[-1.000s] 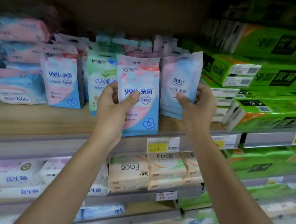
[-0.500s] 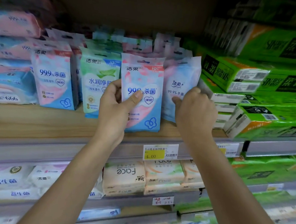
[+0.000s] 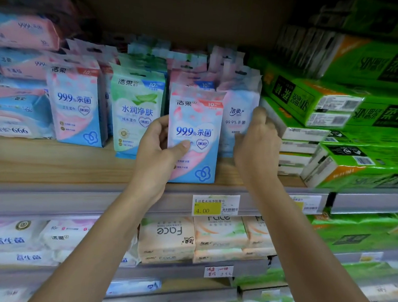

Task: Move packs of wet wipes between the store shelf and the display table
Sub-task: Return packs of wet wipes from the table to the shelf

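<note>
- A light wood-grain shelf board runs across the middle of the frame.
- A grey metal front rail edges it, carrying a yellow-and-white price label right of centre, marked 4.00.
- A dark brown back panel fills the upper centre, deep in shadow.
- Bright green plastic-wrapped tissue bundles are stacked at the right.
- Peach tissue packs printed "Face" sit on a lower shelf, above a white handwritten label.
- The light is soft and even lower down and dim at the top.
</note>
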{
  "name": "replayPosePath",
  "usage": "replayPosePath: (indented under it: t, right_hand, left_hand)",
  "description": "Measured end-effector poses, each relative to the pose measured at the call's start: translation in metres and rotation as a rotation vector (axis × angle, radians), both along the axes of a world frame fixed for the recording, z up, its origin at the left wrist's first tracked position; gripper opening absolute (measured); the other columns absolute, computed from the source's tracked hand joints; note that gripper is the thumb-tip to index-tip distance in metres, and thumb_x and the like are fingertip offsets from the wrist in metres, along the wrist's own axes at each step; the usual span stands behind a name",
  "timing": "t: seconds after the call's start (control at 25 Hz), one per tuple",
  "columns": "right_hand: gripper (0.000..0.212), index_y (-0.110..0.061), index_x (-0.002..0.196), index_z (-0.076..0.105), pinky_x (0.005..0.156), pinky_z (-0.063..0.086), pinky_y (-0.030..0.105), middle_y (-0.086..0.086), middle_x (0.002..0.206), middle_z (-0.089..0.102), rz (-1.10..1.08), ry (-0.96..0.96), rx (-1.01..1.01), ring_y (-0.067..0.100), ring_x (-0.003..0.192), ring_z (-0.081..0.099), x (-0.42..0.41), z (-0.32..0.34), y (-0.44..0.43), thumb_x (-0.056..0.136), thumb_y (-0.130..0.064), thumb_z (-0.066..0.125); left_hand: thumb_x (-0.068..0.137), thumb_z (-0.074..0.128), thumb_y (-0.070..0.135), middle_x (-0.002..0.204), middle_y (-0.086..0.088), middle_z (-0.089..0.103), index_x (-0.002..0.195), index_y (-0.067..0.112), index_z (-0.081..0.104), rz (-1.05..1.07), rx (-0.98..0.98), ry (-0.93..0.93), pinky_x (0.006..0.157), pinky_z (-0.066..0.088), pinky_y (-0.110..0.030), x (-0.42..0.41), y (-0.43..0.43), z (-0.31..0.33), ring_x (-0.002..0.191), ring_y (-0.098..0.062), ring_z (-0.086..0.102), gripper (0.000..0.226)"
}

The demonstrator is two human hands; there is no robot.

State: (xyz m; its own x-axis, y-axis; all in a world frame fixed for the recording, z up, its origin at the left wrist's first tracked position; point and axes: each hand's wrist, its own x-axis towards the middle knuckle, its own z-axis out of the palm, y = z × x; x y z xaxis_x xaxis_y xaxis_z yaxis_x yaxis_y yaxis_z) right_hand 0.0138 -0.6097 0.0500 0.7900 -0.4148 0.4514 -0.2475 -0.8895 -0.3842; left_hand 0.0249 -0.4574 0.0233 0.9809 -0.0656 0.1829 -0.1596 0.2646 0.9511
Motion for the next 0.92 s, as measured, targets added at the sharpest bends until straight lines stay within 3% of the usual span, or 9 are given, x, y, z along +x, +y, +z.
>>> replayPosePath:
  t: [0.08,0.16,0.32,0.44,0.56,0.64,0.76,0.84,0.92]
  right_hand:
    - [0.033,-0.005,0.122,0.049,0.069,0.042,0.037,0.016,0.125,0.048,0.027,-0.096,-0.029,0.037,0.100,0.056,-0.010,-0.008,-0.001,0.089,-0.008,0.054]
    - [0.021,-0.007,0.108,0.059,0.066,0.046,0.034,0.013,0.114,0.058,0.133,-0.136,0.026,0.034,0.092,0.059,-0.014,-0.015,-0.001,0.087,-0.009,0.054]
    - [0.024,-0.009,0.106,0.062,0.082,0.052,0.042,0.011,0.099,0.068,0.296,0.031,0.216,0.030,0.093,0.062,-0.001,-0.021,-0.001,0.086,-0.006,0.050]
    - [0.026,-0.007,0.110,0.060,0.089,0.048,0.041,0.011,0.104,0.067,0.308,0.026,0.271,0.028,0.097,0.060,0.007,-0.022,-0.006,0.087,-0.004,0.049]
    - [0.023,-0.014,0.112,0.061,0.088,0.051,0.036,0.004,0.102,0.069,0.372,-0.067,0.413,0.022,0.097,0.063,0.000,-0.024,-0.009,0.092,-0.011,0.052]
    - [0.014,-0.021,0.105,0.061,0.084,0.055,0.038,-0.005,0.093,0.069,0.490,-0.173,0.636,0.016,0.089,0.066,-0.011,-0.023,-0.007,0.093,-0.020,0.056]
    - [0.029,-0.019,0.107,0.059,0.069,0.052,0.017,-0.013,0.086,0.061,0.575,-0.178,0.476,0.009,0.074,0.062,-0.014,-0.022,-0.003,0.081,-0.020,0.072]
    - [0.035,-0.013,0.109,0.059,0.070,0.054,0.026,-0.006,0.086,0.061,0.524,-0.167,0.301,0.018,0.074,0.062,-0.003,-0.020,0.000,0.078,-0.017,0.075]
    - [0.031,-0.011,0.106,0.059,0.073,0.054,0.042,0.002,0.083,0.064,0.502,-0.152,0.269,0.023,0.073,0.062,0.005,-0.021,0.004,0.079,-0.017,0.073]
  left_hand:
    - [0.084,0.059,-0.010,0.106,0.000,0.066,0.119,0.013,0.052,-0.008,0.105,-0.024,0.088,0.052,-0.034,0.000,0.005,-0.001,0.100,-0.016,0.063,0.043]
    - [0.083,0.066,-0.001,0.105,0.008,0.065,0.124,0.017,0.052,0.017,0.324,-0.073,0.082,0.054,-0.027,0.000,0.013,0.003,0.099,-0.011,0.064,0.047]
    - [0.076,0.077,0.024,0.089,0.024,0.060,0.122,0.028,0.057,0.128,0.823,-0.219,0.073,0.047,-0.023,-0.005,0.025,0.015,0.085,-0.010,0.061,0.050]
    - [0.074,0.079,0.021,0.081,0.025,0.059,0.119,0.027,0.059,0.181,0.780,-0.216,0.059,0.040,-0.003,-0.008,0.022,0.017,0.071,0.006,0.057,0.049]
    - [0.072,0.080,0.017,0.087,0.019,0.063,0.121,0.022,0.058,0.249,0.721,-0.246,0.061,0.038,0.003,-0.006,0.014,0.013,0.068,0.016,0.055,0.055]
    - [0.070,0.081,0.015,0.099,0.010,0.067,0.124,0.019,0.057,0.324,0.683,-0.290,0.071,0.043,-0.002,-0.002,0.006,0.010,0.075,0.009,0.059,0.059]
    - [0.069,0.081,0.019,0.111,0.003,0.067,0.127,0.019,0.053,0.407,0.677,-0.361,0.085,0.054,-0.035,0.006,-0.002,0.003,0.094,-0.015,0.064,0.064]
    - [0.070,0.080,0.028,0.114,0.002,0.065,0.129,0.020,0.049,0.457,0.776,-0.383,0.080,0.054,-0.042,0.006,-0.002,0.003,0.095,-0.020,0.064,0.067]
    - [0.073,0.076,0.036,0.117,0.001,0.062,0.130,0.019,0.045,0.545,0.985,-0.397,0.076,0.052,-0.042,0.002,0.002,0.002,0.095,-0.024,0.063,0.067]
